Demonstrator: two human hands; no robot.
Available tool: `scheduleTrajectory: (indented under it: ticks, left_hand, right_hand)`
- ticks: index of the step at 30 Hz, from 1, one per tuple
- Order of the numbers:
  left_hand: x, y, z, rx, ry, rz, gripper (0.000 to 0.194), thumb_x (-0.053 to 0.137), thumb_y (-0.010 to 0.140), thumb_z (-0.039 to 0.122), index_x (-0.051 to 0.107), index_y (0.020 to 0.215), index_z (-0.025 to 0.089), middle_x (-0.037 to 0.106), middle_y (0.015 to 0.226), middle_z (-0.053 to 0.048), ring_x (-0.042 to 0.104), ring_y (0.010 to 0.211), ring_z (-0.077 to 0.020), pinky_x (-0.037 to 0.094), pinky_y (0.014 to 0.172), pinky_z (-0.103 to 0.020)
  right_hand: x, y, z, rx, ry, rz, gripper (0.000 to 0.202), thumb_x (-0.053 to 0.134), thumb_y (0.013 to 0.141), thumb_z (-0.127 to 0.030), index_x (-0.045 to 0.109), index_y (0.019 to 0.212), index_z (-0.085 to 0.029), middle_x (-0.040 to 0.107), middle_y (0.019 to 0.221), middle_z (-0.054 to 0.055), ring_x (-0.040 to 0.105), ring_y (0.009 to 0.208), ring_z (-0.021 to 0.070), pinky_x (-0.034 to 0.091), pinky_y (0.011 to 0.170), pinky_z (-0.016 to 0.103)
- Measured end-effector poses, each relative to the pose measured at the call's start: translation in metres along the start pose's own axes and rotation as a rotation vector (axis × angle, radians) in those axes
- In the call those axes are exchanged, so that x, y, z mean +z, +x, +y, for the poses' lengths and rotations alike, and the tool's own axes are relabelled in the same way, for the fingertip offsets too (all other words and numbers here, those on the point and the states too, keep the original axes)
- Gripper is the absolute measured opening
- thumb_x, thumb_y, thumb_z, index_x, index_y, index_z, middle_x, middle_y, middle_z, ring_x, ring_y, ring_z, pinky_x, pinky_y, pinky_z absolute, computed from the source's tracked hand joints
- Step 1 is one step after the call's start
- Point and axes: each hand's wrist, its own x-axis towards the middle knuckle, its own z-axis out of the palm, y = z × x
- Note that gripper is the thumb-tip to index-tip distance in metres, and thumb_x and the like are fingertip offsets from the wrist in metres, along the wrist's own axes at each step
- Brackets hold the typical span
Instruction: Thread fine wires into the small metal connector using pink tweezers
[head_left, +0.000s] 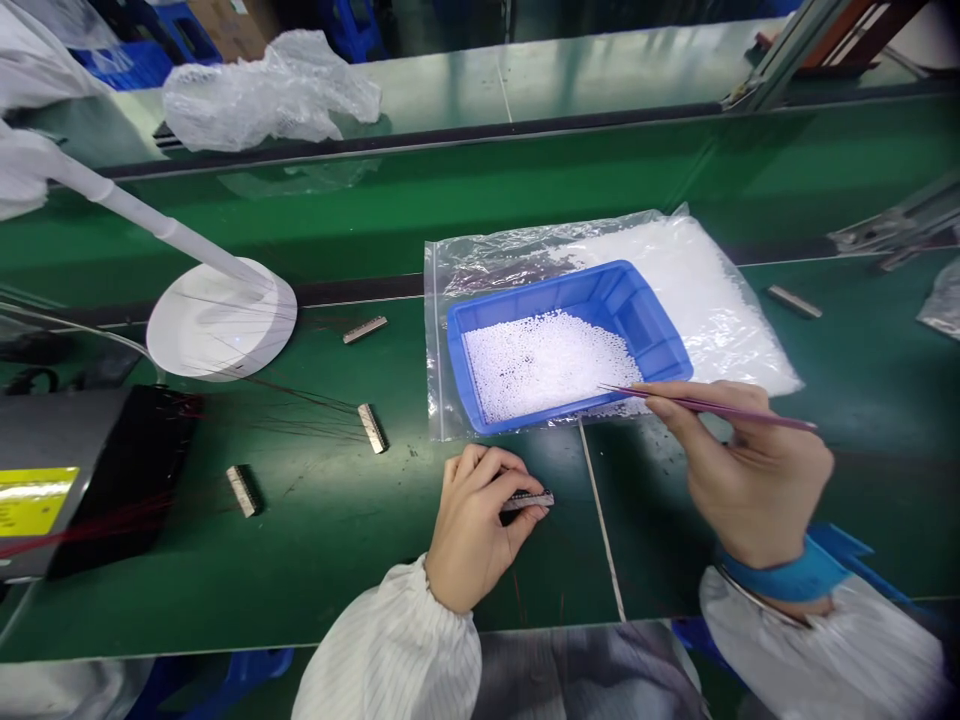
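Note:
My left hand [480,515] pinches a small pinned rectangular component [529,500] on the green table, near its front edge. Between the fingers of my right hand [750,465] is a pair of purple tweezers [720,407]. The tweezers point left, with their tips over the near right part of a blue plastic tray [664,345]. Inside the tray lie many tiny white ring-like beads [540,365]. Whether the tips grip a bead is too small to tell. A blue band [787,570] circles my right wrist.
A clear zip bag [720,290] of white beads lies under the tray. Similar components [371,428] lie to the left, another component [793,301] far right. A white lamp base [221,320], a dark box [112,480] and thin red wires [292,395] occupy the left. Bubble wrap [270,90] rests behind the green ledge.

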Motion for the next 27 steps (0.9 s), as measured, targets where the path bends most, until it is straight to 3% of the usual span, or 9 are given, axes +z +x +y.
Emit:
scheduleTrajectory:
  ticks: [17, 19, 24, 27]
  left_hand:
    - [-0.001, 0.001, 0.002, -0.01, 0.018, -0.009, 0.01, 0.07, 0.078, 0.016, 0.066, 0.084, 0.022, 0.062, 0.089, -0.001, 0.051, 0.088, -0.0198, 0.036, 0.074, -0.036]
    - [-0.001, 0.001, 0.002, -0.019, 0.019, -0.011, 0.009, 0.069, 0.079, 0.017, 0.066, 0.084, 0.023, 0.062, 0.09, -0.001, 0.051, 0.088, -0.0199, 0.036, 0.075, -0.037]
    - [-0.001, 0.001, 0.003, -0.043, 0.032, -0.025, 0.011, 0.071, 0.078, 0.018, 0.066, 0.087, 0.023, 0.061, 0.092, -0.001, 0.05, 0.09, -0.0201, 0.036, 0.077, -0.037]
    - [0.0, 0.001, 0.003, -0.041, 0.039, -0.019, 0.014, 0.072, 0.076, 0.018, 0.066, 0.088, 0.022, 0.061, 0.092, -0.001, 0.05, 0.09, -0.0201, 0.035, 0.077, -0.037]
  right_hand:
    - [-0.025, -0.018, -0.003, 0.076, -0.027, 0.001, 0.018, 0.068, 0.079, -0.017, 0.067, 0.094, -0.028, 0.069, 0.085, -0.002, 0.062, 0.075, 0.0194, 0.049, 0.072, 0.036]
    - [-0.024, -0.022, -0.003, 0.081, -0.011, -0.05, 0.014, 0.068, 0.08, -0.019, 0.067, 0.092, -0.027, 0.069, 0.085, -0.003, 0.06, 0.071, 0.017, 0.048, 0.07, 0.035]
    - [-0.009, -0.037, -0.007, 0.072, 0.175, -0.342, 0.017, 0.063, 0.084, -0.015, 0.065, 0.097, -0.027, 0.069, 0.087, -0.002, 0.056, 0.071, 0.0151, 0.042, 0.067, 0.035]
    - [-0.001, -0.043, -0.013, 0.043, 0.263, -0.423, 0.022, 0.061, 0.085, -0.011, 0.063, 0.101, -0.026, 0.069, 0.09, -0.002, 0.055, 0.069, 0.0135, 0.04, 0.067, 0.036]
